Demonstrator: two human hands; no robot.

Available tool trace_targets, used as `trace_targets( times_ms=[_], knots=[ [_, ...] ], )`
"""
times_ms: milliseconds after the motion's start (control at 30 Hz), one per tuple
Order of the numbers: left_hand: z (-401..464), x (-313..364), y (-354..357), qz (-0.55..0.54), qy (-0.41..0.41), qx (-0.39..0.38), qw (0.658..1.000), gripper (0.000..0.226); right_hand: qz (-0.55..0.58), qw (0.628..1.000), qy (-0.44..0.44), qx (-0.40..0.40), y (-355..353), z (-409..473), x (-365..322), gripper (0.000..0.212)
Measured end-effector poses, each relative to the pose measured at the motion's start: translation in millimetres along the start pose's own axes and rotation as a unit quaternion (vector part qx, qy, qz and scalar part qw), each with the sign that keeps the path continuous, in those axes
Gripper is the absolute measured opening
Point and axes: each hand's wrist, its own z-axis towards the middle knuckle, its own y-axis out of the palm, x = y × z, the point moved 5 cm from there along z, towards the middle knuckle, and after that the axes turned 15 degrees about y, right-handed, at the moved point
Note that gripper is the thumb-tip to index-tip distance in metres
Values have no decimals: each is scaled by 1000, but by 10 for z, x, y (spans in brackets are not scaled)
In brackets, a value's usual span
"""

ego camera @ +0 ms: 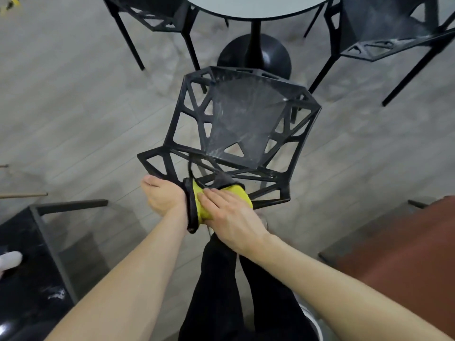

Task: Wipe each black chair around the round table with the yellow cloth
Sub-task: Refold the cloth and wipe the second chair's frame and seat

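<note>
Wiping chair [236, 119] back, table [256, 6] at 12 o'clock.
Right hand [229, 217] pressing cloth [204, 205] flat-fingered on backrest top; left hand [163, 195] gripping rail at 9 o'clock.

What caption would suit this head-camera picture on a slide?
Right hand presses the yellow cloth on a black chair's backrest, left hand steadying it, beside the round table.
</note>
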Motion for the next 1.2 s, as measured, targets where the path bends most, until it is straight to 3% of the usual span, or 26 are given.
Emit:
trace_targets(
  times_ms=[67, 200, 267, 433, 500, 633, 767, 833, 900, 1000, 1067, 1133, 1200],
  knots=[
    [25, -15, -6, 7, 9, 7, 1000, 47, 4, 1000, -13, -26, -138, -85, 347, 63],
    [-39, 10, 5, -16, 7, 7, 1000, 46, -70, 994, 56, -63, -564, -386, 1365, 58],
    [-54, 14, -12, -24, 1, 3, 1000, 46, -60, 995, 53, -57, -491, -356, 1213, 54],
    [-37, 24, -32, -34, 15, -6, 999, 44, -38, 999, 12, -31, -78, -67, 223, 69],
    [-24, 33, -41, -32, 15, 3, 999, 41, -28, 998, -1, -56, -163, -94, 444, 65],
    [-2, 46, -13, -49, 8, 11, 999, 40, -30, 988, 62, -136, -605, -255, 1406, 59],
    [-112, 60, -69, -57, -40, 40, 997, 49, -24, 969, 50, -242, -812, -212, 1608, 62],
    [-158, 33, -137, -67, -68, 62, 993, 50, -15, 968, 41, -247, -1043, -204, 1716, 58],
    [-311, 45, -186, -94, -101, 73, 988, 51, -11, 965, 107, -240, -1308, -214, 2010, 47],
    [-836, 211, -95, -155, -129, 45, 978, 56, 54, 957, 239, -155, -1619, -138, 2448, 18],
    [-1156, 245, 31, -206, -115, 69, 969, 65, 118, 941, 293, -118, -1662, 44, 2489, 20],
    [-1272, 113, 151, -200, -96, 117, 968, 56, 142, 952, 247, -109, -1535, 333, 2230, 30],
    [-1246, 43, 189, -148, -79, 142, 975, 40, 131, 974, 118, -142, -1258, 576, 1705, 41]
  ],
)
